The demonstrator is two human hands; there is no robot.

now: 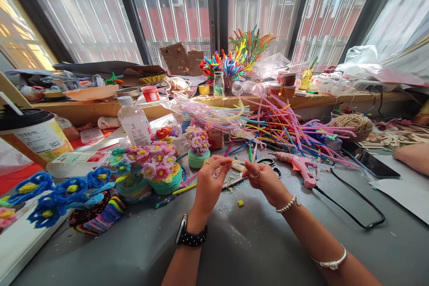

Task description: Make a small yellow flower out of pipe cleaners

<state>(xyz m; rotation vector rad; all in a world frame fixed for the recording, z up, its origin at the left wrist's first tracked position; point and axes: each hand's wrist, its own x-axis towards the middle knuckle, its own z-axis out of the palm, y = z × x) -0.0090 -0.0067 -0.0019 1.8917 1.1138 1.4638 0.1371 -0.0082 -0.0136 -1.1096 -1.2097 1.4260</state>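
Observation:
Over the grey table [231, 250], my left hand [212, 183] and my right hand [266, 184] are close together, fingertips pinched. A short pale yellow pipe cleaner [237, 162] spans the gap between them, its ends hidden in the fingers. Just behind my right hand lie black-handled scissors [276, 171]. A small yellow tuft [240, 203] rests on the table below the hands, among scattered glitter. To the left of my left hand stands a turquoise pot of pink pipe-cleaner flowers [197, 145], with a larger pink-flowered pot [162, 167] beside it.
A pink glue gun [300, 167] with a black cord lies to the right, near a phone [370, 163]. Loose pipe cleaners [288, 129] pile up behind. At left are blue flowers [72, 190], a water bottle [134, 120] and a cup [33, 136]. Another person's arm [412, 156] rests at far right.

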